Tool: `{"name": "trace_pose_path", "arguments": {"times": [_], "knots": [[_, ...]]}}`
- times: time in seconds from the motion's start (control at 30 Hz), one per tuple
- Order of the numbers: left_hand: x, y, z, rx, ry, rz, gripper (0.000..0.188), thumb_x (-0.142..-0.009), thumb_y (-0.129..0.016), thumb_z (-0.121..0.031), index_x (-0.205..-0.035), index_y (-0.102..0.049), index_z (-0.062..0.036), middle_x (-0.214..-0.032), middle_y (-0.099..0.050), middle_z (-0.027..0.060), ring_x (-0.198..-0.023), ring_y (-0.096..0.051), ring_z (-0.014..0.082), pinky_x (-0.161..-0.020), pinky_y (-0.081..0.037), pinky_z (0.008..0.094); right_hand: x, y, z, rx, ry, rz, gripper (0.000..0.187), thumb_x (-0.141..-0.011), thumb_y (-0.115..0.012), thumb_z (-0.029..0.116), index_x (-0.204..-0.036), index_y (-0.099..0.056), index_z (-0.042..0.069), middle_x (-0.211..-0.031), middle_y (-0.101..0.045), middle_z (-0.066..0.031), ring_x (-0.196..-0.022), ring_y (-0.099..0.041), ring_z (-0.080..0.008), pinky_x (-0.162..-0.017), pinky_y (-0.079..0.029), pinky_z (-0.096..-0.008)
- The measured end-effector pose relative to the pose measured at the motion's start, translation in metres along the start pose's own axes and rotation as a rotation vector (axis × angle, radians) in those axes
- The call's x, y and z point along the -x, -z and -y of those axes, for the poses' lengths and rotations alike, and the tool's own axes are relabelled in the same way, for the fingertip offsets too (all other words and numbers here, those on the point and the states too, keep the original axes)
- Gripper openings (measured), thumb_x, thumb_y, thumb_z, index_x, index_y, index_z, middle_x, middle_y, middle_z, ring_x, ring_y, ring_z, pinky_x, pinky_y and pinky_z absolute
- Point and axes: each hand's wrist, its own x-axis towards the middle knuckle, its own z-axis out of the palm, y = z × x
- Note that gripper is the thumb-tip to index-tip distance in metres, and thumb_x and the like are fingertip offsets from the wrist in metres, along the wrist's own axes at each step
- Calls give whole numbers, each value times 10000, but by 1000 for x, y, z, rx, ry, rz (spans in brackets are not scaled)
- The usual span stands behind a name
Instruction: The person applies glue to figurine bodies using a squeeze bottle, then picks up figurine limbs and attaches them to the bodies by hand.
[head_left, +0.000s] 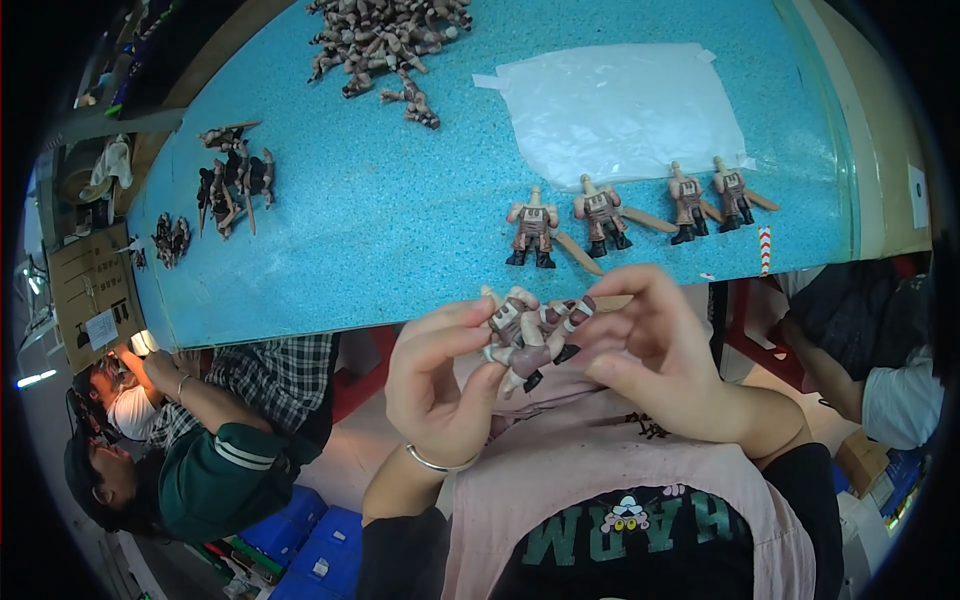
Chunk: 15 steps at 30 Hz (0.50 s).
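A small toy figure [525,350] in beige, grey and brown is held up in front of the table's near edge. My left hand [430,385] pinches its left side between thumb and fingers. On the other side, the curled fingers of my right hand [660,350] close on a brown part at the figure's right; whether that part is joined to the figure or a separate piece, I cannot tell. Just beyond my hands, several headless toy figures [533,228] with black boots and peg necks lie in a slanting row, with flat tan strips [578,253] beside them.
A heap of beige figure parts [375,40] lies at the far side of the blue table [400,220]. Dark figure parts [235,180] are grouped at left. A white plastic sheet [625,110] covers the far right. Co-workers sit at left [225,465] and right [900,395].
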Motion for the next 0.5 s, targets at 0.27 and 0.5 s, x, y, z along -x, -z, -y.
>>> {"name": "trace_pose_path", "arguments": {"times": [0.27, 0.5], "knots": [[1, 4, -6, -25, 71, 118, 233, -834, -648, -92, -998, -546, 38, -1047, -598, 181, -1029, -570, 264, -906, -441, 364, 1, 1, 2, -13, -193, 100, 135, -939, -540, 114, -917, -577, -14, -802, -607, -51, -722, -579, -107, -629, -471, -238], [-23, -10, -6, 614, 594, 310, 219, -841, -637, -90, -1025, -553, -6, -1166, -512, 119, -1014, -503, 149, -914, -410, 322, -3, 3, -4, 215, -39, 112, 136, -894, -583, 118, -840, -579, -6, -727, -567, -78, -634, -530, -145, -575, -417, -276]]}}
